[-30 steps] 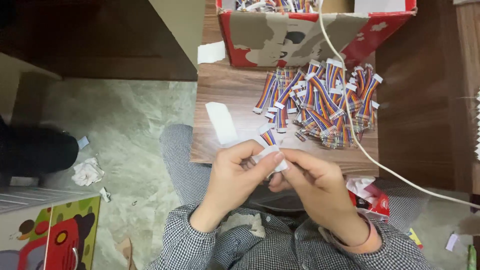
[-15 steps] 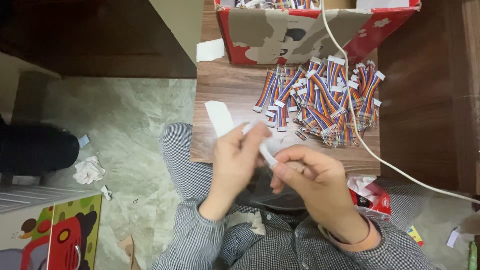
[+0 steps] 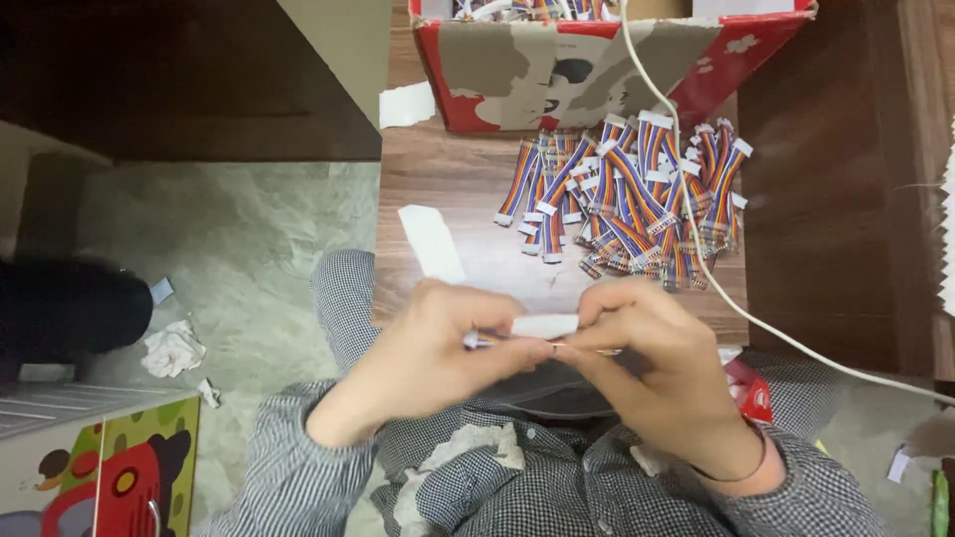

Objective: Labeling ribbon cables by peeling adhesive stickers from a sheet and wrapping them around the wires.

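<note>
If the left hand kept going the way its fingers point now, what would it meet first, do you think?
Pointing rightward, the left hand would first meet the right hand, whose fingers share the small white strip; depth is unclear.

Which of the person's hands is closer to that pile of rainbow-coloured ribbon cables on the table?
Right. The right hand sits just below the pile of ribbon cables, near its lower edge. The left hand is further off, below and to the pile's left.

Red-and-tan carton [image 3: 597, 75] (likely cardboard) at table's back.
</note>
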